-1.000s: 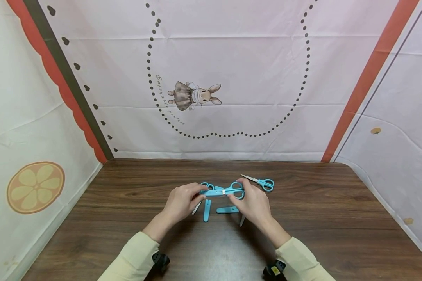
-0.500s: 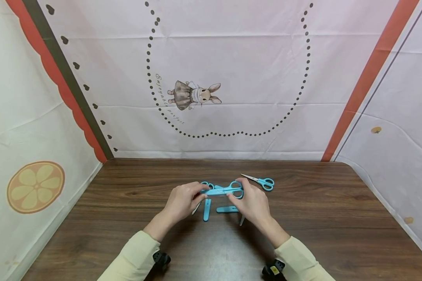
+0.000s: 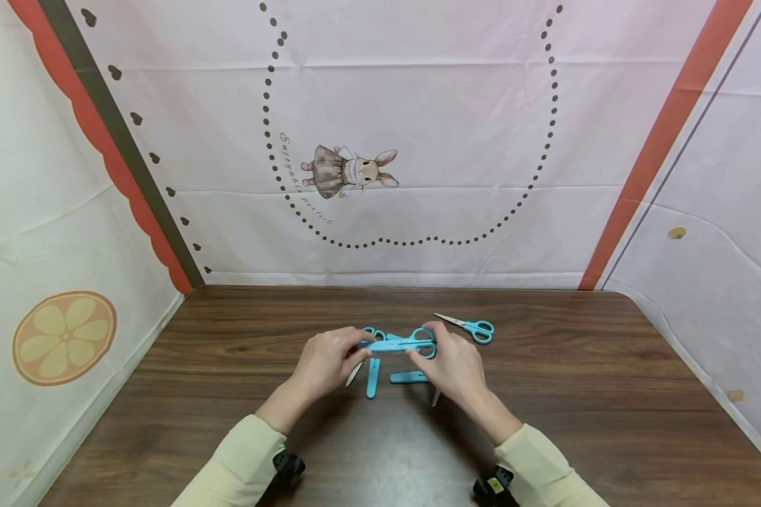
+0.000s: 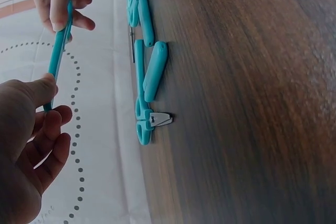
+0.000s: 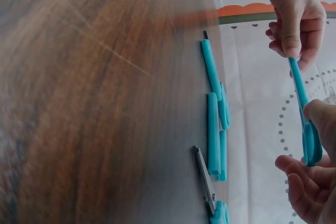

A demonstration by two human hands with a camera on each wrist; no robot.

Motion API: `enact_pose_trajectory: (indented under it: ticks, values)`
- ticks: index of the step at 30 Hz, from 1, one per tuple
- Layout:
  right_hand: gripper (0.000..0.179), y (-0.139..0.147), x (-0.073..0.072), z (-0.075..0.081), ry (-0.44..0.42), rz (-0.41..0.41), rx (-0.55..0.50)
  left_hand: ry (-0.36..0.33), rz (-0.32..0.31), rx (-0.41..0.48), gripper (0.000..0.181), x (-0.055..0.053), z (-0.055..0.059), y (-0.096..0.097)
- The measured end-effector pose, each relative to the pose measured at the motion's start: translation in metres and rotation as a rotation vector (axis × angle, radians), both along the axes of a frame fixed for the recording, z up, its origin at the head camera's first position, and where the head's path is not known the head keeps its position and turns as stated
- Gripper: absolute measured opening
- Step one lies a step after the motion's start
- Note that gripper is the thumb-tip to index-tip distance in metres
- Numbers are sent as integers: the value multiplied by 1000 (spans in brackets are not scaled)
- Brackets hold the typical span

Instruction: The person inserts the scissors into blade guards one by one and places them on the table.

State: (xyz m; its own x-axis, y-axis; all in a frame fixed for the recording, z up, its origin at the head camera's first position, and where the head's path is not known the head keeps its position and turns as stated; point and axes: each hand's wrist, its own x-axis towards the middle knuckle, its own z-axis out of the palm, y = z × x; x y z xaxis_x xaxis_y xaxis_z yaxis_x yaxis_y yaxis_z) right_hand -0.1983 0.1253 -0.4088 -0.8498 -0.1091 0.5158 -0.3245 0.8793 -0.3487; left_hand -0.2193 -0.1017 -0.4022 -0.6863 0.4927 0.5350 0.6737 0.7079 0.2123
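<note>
A pair of light-blue scissors (image 3: 393,346) with a blue cover over its blades is held level above the table between both hands. At the covered blade end, my left hand (image 3: 325,360) pinches it between thumb and fingers. My right hand (image 3: 454,364) holds the ring handles at the other end. In the left wrist view the scissors (image 4: 55,56) are seen edge-on, with both hands on them. Below, on the table, lie loose blue blade covers, among them one cover (image 3: 372,379) upright in view and another cover (image 3: 409,377) lying crosswise.
More blue-handled scissors lie on the brown table (image 3: 380,451). One bare-bladed pair, the back scissors (image 3: 480,332), lies beyond my right hand. Metal blades (image 3: 436,398) stick out under the right hand, and another blade (image 3: 354,374) shows beside the left. A printed cloth (image 3: 450,162) hangs behind.
A second ago a silver strip of metal showed between cover and handles; now that gap is closed, the cover and handles having come together. The hands have barely moved.
</note>
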Motion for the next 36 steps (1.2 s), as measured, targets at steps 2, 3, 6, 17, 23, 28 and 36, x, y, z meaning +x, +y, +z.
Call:
enact_pose_trajectory:
  ticks: [2, 3, 6, 17, 23, 28, 36]
  values:
    - [48, 0, 0, 0, 1, 2, 3, -1, 6, -2, 19, 0, 0, 0]
    - [48, 0, 0, 0, 1, 2, 4, -4, 7, -4, 19, 0, 0, 0]
    - [48, 0, 0, 1, -2, 6, 5, -12, 12, -15, 19, 0, 0, -1]
    - [48, 0, -1, -1, 13, 19, 6, 4, 27, -49, 17, 1, 3, -3]
    - [47, -1, -1, -3, 9, 16, 5, 16, 35, -39, 16, 1, 3, -3]
    - [47, -2, -1, -3, -18, 19, -2, 5, 33, -29, 16, 0, 4, -3]
    - [48, -3, 0, -3, -19, 25, 2, -11, 34, -28, 16, 1, 4, -4]
